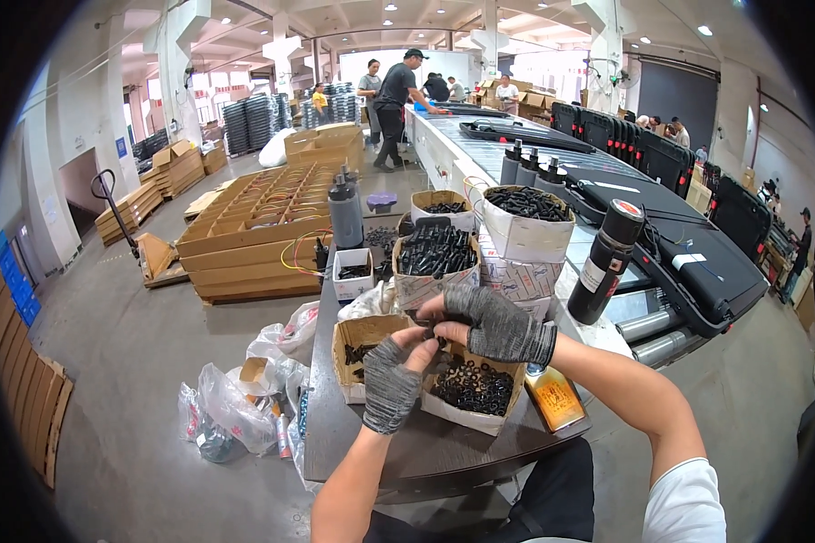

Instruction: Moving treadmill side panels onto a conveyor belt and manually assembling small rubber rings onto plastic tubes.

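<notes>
The view looks out from the person's head, through the left one of two fisheye cameras worn side by side, facing forward and tilted down. Nearest are the person's own lap (552, 498) at 5 o'clock and the forearms, entering at about 6 and 5 o'clock; the left hand (391, 385), at 6 o'clock, and the right hand (507, 330), at 4, sit close below the lens. The wide field reaches across the hall to ceiling lights (390, 7) at 12 o'clock, bending straight edges toward its dark, rounded rim.
</notes>
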{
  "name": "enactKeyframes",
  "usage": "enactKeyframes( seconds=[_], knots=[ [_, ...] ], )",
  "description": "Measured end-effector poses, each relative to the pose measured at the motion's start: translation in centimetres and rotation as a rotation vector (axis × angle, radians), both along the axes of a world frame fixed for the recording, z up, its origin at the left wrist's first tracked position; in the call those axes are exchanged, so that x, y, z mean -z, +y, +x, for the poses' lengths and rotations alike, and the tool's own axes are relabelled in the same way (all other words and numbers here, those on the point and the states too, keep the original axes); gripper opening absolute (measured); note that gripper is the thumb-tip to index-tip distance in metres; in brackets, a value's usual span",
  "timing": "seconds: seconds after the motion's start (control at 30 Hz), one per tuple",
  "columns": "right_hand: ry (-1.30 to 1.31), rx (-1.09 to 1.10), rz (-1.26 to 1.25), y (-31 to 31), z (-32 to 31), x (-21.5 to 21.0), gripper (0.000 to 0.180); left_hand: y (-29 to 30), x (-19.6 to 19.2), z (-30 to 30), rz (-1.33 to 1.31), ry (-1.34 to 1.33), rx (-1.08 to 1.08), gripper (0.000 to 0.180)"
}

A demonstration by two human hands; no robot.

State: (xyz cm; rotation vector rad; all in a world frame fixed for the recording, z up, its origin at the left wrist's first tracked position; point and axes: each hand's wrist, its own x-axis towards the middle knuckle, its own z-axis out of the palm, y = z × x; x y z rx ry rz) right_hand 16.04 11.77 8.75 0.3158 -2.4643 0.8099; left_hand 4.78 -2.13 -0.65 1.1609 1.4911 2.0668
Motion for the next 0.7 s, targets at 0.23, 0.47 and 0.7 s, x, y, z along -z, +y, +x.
enactKeyframes(
  seconds=[0.23, 0.47, 0.7],
  knots=[
    [-0.1, 0.154, -0.021, 0.5, 3.1, -0.5, 0.019, -0.5, -1.5, 1.9, -0.056, 0.078, 0.132, 0.028],
    [0.095, 0.316, 0.199, 5.1, 0.0, -6.7, 0.01, -0.7, -1.5, 2.6, -0.046, 0.149, 0.051, 0.024],
    [-0.218, 0.452, 0.389, 12.1, -10.8, -6.3, 0.013, -0.3, -0.4, 2.3, -0.055, 0.249, 0.129, 0.017]
  ],
)
